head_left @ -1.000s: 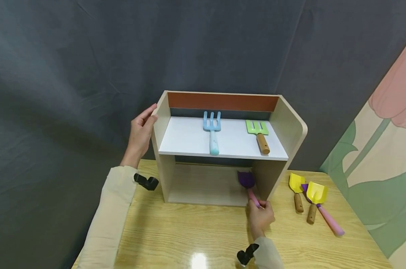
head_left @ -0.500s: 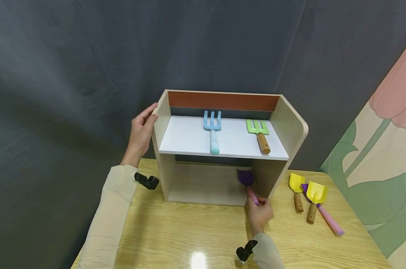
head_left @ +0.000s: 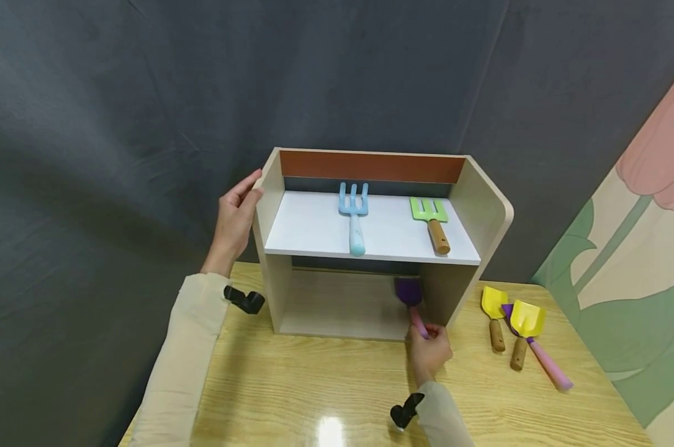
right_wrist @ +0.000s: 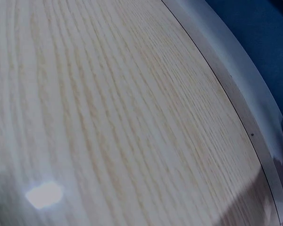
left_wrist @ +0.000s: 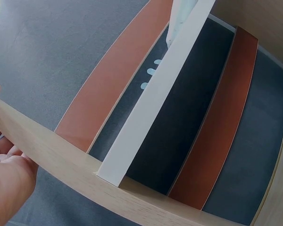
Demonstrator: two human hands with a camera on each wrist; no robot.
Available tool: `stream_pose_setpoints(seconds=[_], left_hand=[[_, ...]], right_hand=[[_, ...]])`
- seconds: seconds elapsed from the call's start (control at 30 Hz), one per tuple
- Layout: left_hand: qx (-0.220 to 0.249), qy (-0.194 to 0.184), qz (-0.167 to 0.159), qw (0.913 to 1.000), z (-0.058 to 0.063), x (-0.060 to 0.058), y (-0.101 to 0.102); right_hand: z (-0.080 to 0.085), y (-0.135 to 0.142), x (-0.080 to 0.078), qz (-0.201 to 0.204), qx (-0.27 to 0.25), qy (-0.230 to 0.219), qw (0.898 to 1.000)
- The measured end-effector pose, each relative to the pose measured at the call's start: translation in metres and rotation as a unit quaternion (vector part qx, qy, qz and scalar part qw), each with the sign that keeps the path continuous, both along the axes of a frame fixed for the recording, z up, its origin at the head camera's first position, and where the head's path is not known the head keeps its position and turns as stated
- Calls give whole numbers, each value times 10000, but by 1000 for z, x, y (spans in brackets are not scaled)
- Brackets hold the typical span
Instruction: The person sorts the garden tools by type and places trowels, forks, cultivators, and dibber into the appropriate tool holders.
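My left hand (head_left: 234, 225) grips the left side panel of a small two-tier wooden shelf (head_left: 269, 273). In the left wrist view, fingers (left_wrist: 4, 150) show behind that panel. Low on the right, my right hand (head_left: 431, 355) pinches the pink handle of a toy shovel (head_left: 408, 292) with a purple blade. The blade is inside the lower compartment, close to the right wall, and the handle's end is hidden by the hand. On the white upper board lie a light blue toy fork (head_left: 354, 217) and a green toy rake (head_left: 429, 214) with a brown handle.
Right of the shelf, on the wooden table (head_left: 292, 391), lie two yellow shovels (head_left: 494, 302) with brown handles and a second purple shovel (head_left: 550, 366) with a pink handle, partly under one of them. A dark grey curtain (head_left: 337, 74) hangs behind.
My right hand has edged slightly forward and left with the purple shovel, whose handle sits a little deeper in the lower compartment. My left hand keeps its grip on the shelf panel.
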State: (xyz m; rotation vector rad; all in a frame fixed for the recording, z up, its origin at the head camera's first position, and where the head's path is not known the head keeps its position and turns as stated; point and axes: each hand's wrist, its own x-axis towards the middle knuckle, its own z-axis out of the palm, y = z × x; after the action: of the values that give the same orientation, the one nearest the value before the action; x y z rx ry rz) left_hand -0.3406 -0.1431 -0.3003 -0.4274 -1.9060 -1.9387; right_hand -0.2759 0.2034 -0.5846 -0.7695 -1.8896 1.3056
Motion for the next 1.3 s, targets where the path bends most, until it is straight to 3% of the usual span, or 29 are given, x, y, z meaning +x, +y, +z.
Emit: stream_pose_setpoints(seconds=[0.5,1.3], left_hand=[[-13,-22,23,10000,-1,-1,0],[-44,64,-40,10000,-1,-1,-1]], right_hand=[[-3,-4,-6,-17,-128,-323,9994],[-5,-4,-6,19,22,-368,9993]])
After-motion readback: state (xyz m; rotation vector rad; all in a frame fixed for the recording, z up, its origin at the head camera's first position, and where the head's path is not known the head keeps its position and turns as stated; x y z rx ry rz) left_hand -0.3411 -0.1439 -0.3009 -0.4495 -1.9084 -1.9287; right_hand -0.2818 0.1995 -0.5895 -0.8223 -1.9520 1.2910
